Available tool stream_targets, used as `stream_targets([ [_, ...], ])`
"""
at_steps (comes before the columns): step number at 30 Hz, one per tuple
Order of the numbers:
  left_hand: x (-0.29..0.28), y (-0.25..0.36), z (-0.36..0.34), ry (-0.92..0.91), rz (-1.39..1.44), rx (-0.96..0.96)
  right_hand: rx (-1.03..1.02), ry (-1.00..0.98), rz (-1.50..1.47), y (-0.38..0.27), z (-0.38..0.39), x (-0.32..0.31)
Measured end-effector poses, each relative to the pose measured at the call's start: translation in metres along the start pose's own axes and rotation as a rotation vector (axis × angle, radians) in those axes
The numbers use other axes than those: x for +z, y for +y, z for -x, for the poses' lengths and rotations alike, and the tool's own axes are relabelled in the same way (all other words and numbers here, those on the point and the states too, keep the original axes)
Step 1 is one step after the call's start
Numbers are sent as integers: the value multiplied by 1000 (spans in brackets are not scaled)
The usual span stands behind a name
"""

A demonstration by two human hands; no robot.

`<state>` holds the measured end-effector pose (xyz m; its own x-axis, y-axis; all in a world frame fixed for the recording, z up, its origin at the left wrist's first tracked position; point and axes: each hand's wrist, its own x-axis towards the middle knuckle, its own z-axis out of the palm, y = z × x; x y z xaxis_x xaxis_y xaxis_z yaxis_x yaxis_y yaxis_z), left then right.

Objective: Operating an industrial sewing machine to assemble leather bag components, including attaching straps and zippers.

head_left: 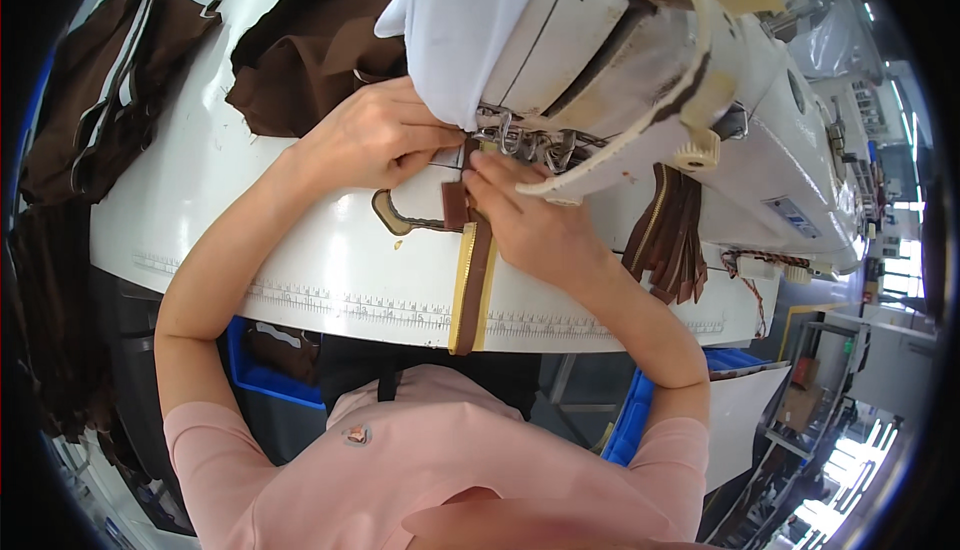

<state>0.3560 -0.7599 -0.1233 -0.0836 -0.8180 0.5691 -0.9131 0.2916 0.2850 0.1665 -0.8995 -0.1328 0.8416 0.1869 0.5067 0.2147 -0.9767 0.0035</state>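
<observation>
Beneath the needle area of a white sewing machine [560,40], both of my hands work close together on a brown zipper [474,285] with a gold-coloured edge. My left hand [375,135] pinches at its upper end, beside the presser foot; the exact contact is partly hidden by the fingers. With fingers stretched out, my right hand [535,225] lies on the strip and the machine bed just right of it. The lower end of the zipper runs down to the table's front edge. A small brown tab [455,206] and a tan loop-shaped piece [390,212] lie left of the zipper.
Brown fabric [300,60] lies behind my left hand, with more striped brown fabric [110,80] at the far left. A bundle of brown zippers [668,230] rests to the right. White cloth [470,30] drapes over the machine head. Blue bins [270,390] stand below the table [250,250].
</observation>
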Motion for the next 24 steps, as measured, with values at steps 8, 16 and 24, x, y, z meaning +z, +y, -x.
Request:
stream_targets([
  [8, -9, 3, 4, -68, -74, -85, 803, -11, -1082, 29, 14, 3],
  [16, -16, 44, 9, -43, 73, -123, 416, 6, -341, -37, 9, -10],
  [24, -5, 5, 5, -40, -196, 189, 328, 116, -415, -9, 2, 14],
])
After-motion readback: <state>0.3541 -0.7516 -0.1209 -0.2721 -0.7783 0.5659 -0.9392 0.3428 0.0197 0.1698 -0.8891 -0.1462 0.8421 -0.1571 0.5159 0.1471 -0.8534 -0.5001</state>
